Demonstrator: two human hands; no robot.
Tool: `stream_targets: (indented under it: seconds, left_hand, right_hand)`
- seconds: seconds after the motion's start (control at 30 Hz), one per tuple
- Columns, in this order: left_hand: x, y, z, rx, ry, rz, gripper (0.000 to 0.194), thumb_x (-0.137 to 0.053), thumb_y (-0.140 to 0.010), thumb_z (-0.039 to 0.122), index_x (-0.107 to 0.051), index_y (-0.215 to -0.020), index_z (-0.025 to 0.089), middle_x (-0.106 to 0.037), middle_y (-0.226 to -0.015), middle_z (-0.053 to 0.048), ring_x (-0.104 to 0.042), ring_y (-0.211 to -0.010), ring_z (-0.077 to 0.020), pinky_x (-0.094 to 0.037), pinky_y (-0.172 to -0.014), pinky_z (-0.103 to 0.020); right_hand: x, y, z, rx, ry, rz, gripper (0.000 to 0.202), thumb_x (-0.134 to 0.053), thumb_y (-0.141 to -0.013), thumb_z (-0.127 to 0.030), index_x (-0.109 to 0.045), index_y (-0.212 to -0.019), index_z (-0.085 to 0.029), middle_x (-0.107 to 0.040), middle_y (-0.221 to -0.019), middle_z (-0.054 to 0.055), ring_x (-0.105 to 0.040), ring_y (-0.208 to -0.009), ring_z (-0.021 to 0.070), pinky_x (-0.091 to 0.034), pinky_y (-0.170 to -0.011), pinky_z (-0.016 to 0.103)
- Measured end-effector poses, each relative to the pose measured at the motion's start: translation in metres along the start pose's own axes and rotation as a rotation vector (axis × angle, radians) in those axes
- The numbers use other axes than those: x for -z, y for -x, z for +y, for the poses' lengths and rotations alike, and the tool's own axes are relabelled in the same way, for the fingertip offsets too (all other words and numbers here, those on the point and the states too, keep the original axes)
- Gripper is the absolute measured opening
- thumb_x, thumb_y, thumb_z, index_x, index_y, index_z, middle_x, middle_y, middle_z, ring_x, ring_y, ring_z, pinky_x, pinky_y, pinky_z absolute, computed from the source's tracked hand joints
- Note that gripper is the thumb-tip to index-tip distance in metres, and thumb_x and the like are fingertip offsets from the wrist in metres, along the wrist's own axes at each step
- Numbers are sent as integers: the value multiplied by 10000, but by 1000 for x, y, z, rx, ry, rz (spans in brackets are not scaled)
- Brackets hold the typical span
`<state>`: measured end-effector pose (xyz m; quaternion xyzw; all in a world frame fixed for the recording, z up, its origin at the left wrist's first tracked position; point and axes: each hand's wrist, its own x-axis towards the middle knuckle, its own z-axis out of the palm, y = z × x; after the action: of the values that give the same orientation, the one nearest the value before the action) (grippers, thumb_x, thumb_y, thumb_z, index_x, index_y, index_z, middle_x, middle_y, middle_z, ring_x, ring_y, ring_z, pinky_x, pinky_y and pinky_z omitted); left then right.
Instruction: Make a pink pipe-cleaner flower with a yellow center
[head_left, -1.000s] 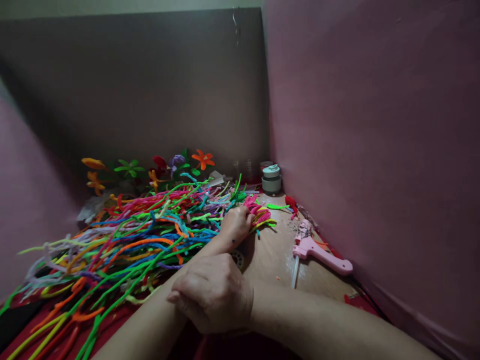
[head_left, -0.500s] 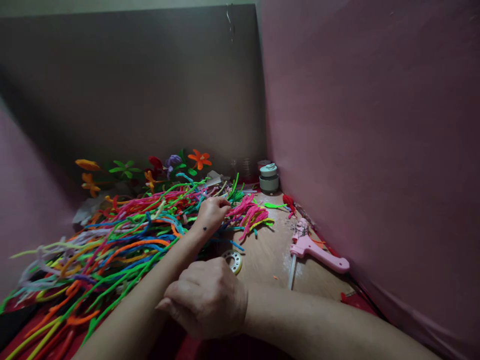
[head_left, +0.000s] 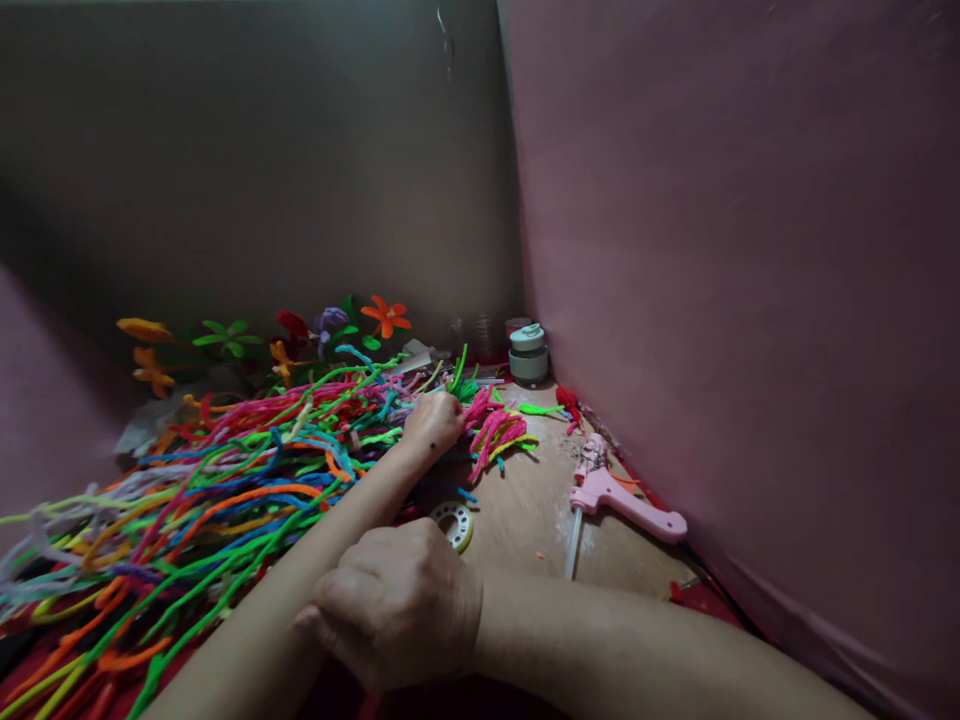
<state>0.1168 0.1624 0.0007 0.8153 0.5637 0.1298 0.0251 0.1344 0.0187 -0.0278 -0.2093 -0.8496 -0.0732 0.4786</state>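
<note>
The left hand point(head_left: 435, 420) reaches forward over the worktop point(head_left: 517, 510) to the near side of a bunch of pink fuzzy stems point(head_left: 495, 432), which lies at the right end of a broad heap of coloured stems point(head_left: 255, 490). Its fingers are bent toward the bunch, but their tips are hidden, so I cannot tell whether they pinch anything. The right hand point(head_left: 397, 605) is nearer, back upward, over the left forearm — its fingers folded in, the thumb alongside; whether something lies inside the fist, or whether it touches the forearm, I cannot tell.

Just beyond the right knuckles lies a white ring-shaped spool point(head_left: 464, 525) with a yellowish edge. The heap spreads from the pink bunch to the lower left, its green, orange, blue, white and yellow strands crossing one another. Behind it stand fuzzy flowers: an orange one point(head_left: 387, 318), a purple one point(head_left: 330, 322) and a green one point(head_left: 227, 338) among them.

To the right, a pink glue gun point(head_left: 630, 508) lies on the worktop, a pale stick point(head_left: 574, 545) projecting from it toward the person. Near the far corner stands a lidded cup point(head_left: 529, 362) — pale green, upright — with a bright green strip point(head_left: 541, 410) and a red fuzzy piece point(head_left: 568, 406) nearer the person.
</note>
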Motion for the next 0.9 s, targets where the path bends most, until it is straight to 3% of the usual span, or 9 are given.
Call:
stream_targets:
  seconds: [0.17, 0.4, 0.63, 0.9]
  left_hand:
    - [3, -3, -3, 48, 40, -48, 187, -537, -767, 253, -688, -731, 148, -681, -735, -84, -621, -782, -207, -430, -659, -265]
    - [2, -1, -8, 112, 101, -161, 286, -520, -830, 314, -560, -1062, 153, -576, -1082, -65, -576, -907, -196, -494, -743, -366]
    - [0, -1, -7, 138, 144, -195, 277, -524, -827, 311, -571, -1035, 135, -591, -1043, -60, -584, -873, -189, -499, -721, -359]
    - [-7, -3, -9, 108, 173, -149, 324, -519, -832, 304, -525, -1121, 158, -547, -1136, -80, -563, -946, -207, -489, -769, -394]
  right_hand:
    - [-2, 0, 1, -9, -7, 17, 476, -312, -893, -460, -554, -614, -161, -581, -539, 0, -556, -511, 115, -385, -454, 247]
    - [-3, 2, 1, -15, 9, 18, 452, -328, -894, -445, -550, -622, -160, -576, -545, 1, -541, -511, 111, -367, -450, 247]
    - [1, 0, 0, -9, 19, -15, 395, -349, -897, -378, -538, -631, -155, -579, -557, -2, -563, -533, 115, -375, -464, 243]
    - [0, 1, 1, 14, 4, 72, 345, -389, -865, -310, -546, -600, -155, -568, -525, -3, -546, -502, 116, -376, -458, 243]
